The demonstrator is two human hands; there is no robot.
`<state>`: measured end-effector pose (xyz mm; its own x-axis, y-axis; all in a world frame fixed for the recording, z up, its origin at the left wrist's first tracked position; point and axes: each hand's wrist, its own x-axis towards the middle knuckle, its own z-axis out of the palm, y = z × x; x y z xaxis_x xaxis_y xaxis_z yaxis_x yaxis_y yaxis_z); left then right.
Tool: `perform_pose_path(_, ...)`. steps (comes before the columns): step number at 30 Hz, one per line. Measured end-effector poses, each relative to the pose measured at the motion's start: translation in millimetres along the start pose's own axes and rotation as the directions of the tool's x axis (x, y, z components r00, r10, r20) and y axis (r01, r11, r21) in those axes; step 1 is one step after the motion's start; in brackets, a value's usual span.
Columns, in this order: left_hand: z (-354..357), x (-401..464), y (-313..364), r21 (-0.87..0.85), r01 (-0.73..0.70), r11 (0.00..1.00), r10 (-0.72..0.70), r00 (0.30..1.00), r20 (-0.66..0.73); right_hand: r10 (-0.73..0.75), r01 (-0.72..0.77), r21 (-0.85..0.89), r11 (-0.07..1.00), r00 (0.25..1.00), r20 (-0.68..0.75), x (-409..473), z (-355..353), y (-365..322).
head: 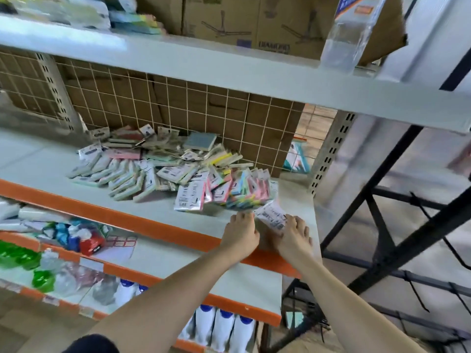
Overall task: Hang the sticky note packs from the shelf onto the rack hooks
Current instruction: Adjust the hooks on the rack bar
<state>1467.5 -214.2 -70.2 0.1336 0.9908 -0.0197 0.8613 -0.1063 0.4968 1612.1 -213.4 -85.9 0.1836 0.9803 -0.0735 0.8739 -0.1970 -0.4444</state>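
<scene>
A heap of several sticky note packs in pastel colours lies on the grey shelf with the orange front edge. One pack, white label side up, is at the shelf's front right. My right hand holds this pack from the right, fingers curled at its edge. My left hand touches the pack's left side with curled fingers. A black metal rack frame stands to the right of the shelf; no hooks are plainly visible.
A wire grid backs the shelf. Cardboard boxes and a clear plastic bottle stand on the shelf above. Lower shelves hold packaged goods and white bottles.
</scene>
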Motion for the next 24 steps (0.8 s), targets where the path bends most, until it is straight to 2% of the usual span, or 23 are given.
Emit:
perform_pose_path(4, 15, 12, -8, 0.04, -0.033, 0.999, 0.035, 0.998, -0.049, -0.012, 0.011, -0.014, 1.0, 0.997, -0.071, 3, 5, 5)
perform_pose_path(7, 26, 13, -15, 0.014, -0.073, 0.997, 0.074, 0.977, -0.198, -0.052, 0.048, -0.026, 0.998, 0.987, -0.155, 2, 11, 7)
perform_pose_path(10, 30, 9, -15, -0.051, -0.127, 0.991, 0.102, 0.932, -0.349, -0.041, 0.065, 0.089, 0.994, 0.967, -0.251, 2, 10, 8)
perform_pose_path(12, 32, 7, -14, -0.096, -0.127, 0.987, 0.077, 0.908, -0.413, 0.02, 0.047, 0.248, 0.968, 0.965, -0.26, 2, 6, 8)
perform_pose_path(14, 33, 6, -15, -0.085, -0.135, 0.987, 0.086, 0.898, -0.431, 0.136, -0.017, 0.428, 0.904, 0.959, -0.249, 1, 1, 7)
perform_pose_path(17, 35, 6, -16, -0.022, -0.192, 0.981, 0.162, 0.879, -0.448, 0.255, -0.055, 0.606, 0.793, 0.934, -0.25, -2, -2, 7)
perform_pose_path(19, 35, 7, -16, 0.0, -0.21, 0.978, 0.186, 0.87, -0.456, 0.244, -0.024, 0.646, 0.763, 0.936, -0.253, -4, -3, 9)
perform_pose_path(22, 35, 8, -16, 0.016, -0.228, 0.973, 0.213, 0.875, -0.435, 0.159, 0.019, 0.618, 0.786, 0.959, -0.232, -7, -3, 14)
perform_pose_path(24, 35, 9, -17, -0.015, -0.226, 0.974, 0.2, 0.886, -0.417, 0.143, 0.014, 0.67, 0.742, 0.974, -0.178, -5, -5, 18)
